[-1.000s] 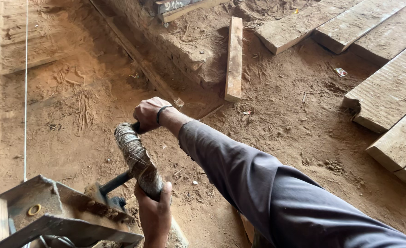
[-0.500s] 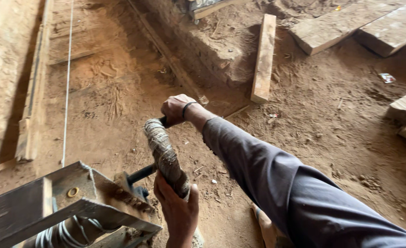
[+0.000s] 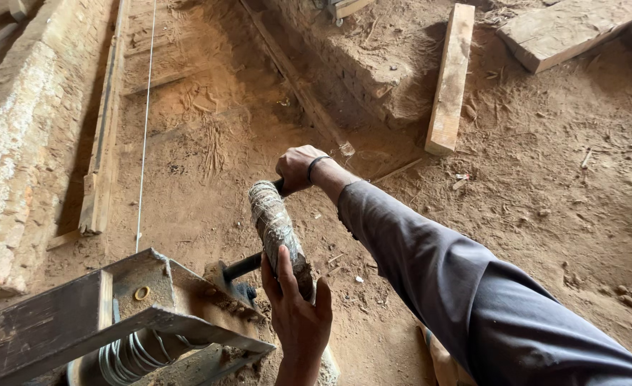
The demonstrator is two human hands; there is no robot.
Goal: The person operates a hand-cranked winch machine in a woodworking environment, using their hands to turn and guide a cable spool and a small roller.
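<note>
While the left hand (image 3: 298, 314) clenches the near end of a thick wire-wound spool (image 3: 279, 236), the right hand (image 3: 298, 168) grips the dark bar at its far end, fingers closed. It is held above the dirt floor (image 3: 544, 200), beside a metal frame (image 3: 137, 307) with wire coils (image 3: 126, 354) underneath. Winding looks well built up, though what remains is unclear.

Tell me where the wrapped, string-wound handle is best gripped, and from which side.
Judging by its pose, grip the wrapped handle low on its near end, from the person's side, where the left hand wraps it. It slants up and away; its far end, by the right hand, is already taken.
</note>
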